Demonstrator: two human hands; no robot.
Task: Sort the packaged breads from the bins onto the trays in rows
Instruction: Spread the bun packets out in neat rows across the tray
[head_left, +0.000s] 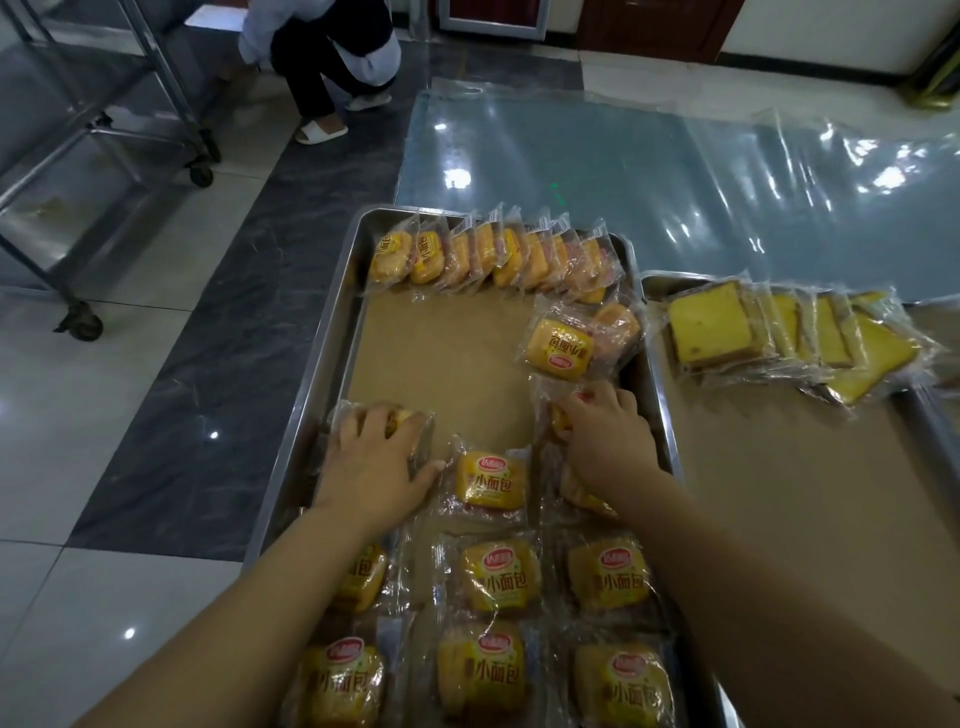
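Small bread packets (498, 577) lie in rows at the near end of the steel tray (332, 312) on the floor. The left hand (374, 457) presses flat-fingered on the left packet (410, 418), while the right hand (608, 441) pinches the right packet (560, 418) with curled fingers.

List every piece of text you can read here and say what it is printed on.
"小面包": on the yellow bread packets lying flat in the near rows of the left tray.
"小面包", upside down: on the loose packet farther up that tray.
Red oval logo on the packets: too blurred to read.
Sliced cake packets on the right tray: no readable text.
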